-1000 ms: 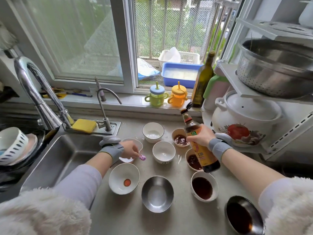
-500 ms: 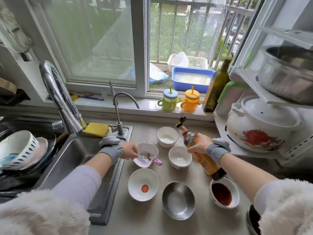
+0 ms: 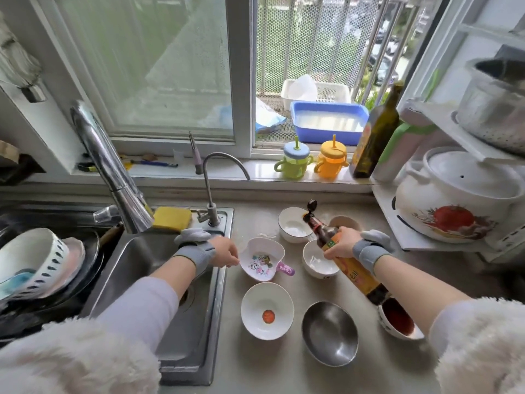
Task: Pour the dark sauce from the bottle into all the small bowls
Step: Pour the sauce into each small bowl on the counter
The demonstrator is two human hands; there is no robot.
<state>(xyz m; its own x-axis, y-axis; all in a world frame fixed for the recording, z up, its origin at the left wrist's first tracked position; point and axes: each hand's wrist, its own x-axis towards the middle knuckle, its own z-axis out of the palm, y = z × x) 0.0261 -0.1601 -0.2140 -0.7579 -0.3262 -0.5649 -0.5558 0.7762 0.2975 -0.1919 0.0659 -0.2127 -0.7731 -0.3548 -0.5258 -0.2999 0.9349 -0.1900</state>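
The sauce bottle [image 3: 345,253] sits in the right hand [image 3: 342,245], fingers wrapped round its upper body just under the neck. It's tipped over toward the back, flip cap hanging open, with the mouth right over the rim of the far white bowl [image 3: 294,224]. Looks like that bowl is lined up as the next fill, though I can't see any stream coming out. The bottle is brown plastic with an orange label, and dark sauce is pooled at the bottom end, so there's plenty left.

The left hand [image 3: 225,255] pinches the edge of the cartoon-print bowl [image 3: 262,260], the one with the pink handle, and tilts it up a bit. My guess is that's to steady it or get it ready for its turn.

One white bowl [image 3: 397,319] by the right forearm already has sauce in it. Another white bowl [image 3: 318,263] under the bottle looks unfilled, same for the bowl with the orange dot [image 3: 267,309] and the steel bowl [image 3: 329,332]. A brownish bowl [image 3: 345,223] peeks out behind the right hand; can't tell what's in it.

All of it is on the counter [image 3: 255,365] beside the sink [image 3: 159,280].
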